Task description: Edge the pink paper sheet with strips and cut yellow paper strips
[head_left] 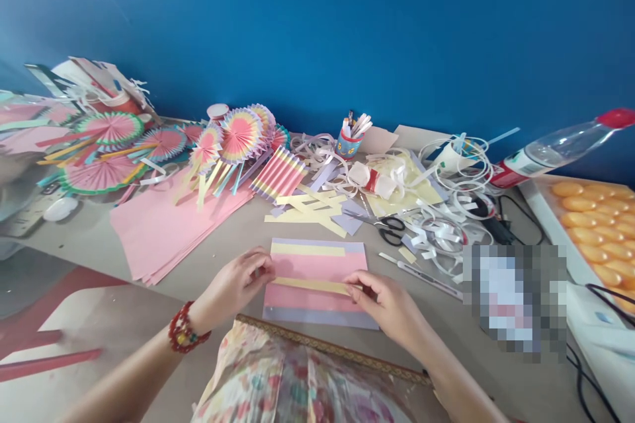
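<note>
A narrow yellow paper strip (310, 285) stretches between my two hands over a pink and lavender sheet (317, 266). My left hand (248, 277) pinches the strip's left end, its fingers curled. At the other end, my right hand (380, 294) grips the strip between thumb and fingers. Whether the strip touches the sheet along its length, I cannot tell. Another yellow band (307, 250) lies flat near the sheet's upper edge, with lavender borders above and below the pink.
Behind the sheet lie loose yellow strips (312, 211), black-handled scissors (391, 230) and a craft knife (429, 279). Pink paper (181, 225) is stacked at left, below paper fans (241, 135). Tangled white ribbon (441, 231) and a tilted bottle (555, 149) are at right.
</note>
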Motion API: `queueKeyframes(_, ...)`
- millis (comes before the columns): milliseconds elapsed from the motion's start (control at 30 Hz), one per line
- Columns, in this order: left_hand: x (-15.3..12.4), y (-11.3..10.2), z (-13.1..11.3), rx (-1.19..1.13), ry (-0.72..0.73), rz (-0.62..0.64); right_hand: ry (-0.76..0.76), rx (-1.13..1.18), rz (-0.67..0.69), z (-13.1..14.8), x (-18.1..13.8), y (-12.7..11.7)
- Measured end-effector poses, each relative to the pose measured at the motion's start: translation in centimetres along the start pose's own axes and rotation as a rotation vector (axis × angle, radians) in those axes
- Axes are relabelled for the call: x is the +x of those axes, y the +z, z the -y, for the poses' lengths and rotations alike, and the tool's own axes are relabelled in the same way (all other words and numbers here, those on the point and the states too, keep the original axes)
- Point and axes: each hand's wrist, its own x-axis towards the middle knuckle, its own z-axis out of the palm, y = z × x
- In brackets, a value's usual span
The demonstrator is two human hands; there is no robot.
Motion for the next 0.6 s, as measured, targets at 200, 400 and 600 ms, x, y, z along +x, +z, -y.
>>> queueKeyframes(200, -0.4, 0.1, -0.3, 0.087, 0.012, -0.003, 0.003, -0.041, -0.051, -0.5, -0.3, 0.7)
queueKeyframes(400, -1.1, 0.1, -0.3, 0.150, 0.036, 0.034, -0.132, -0.110, -0.062, -0.5, -0.8, 1.2)
queueKeyframes(600, -1.3, 0.7, 0.1, 0.231, 0.056, 0.069, -0.200, -0.150, -0.086, -0.6, -0.7, 1.3)
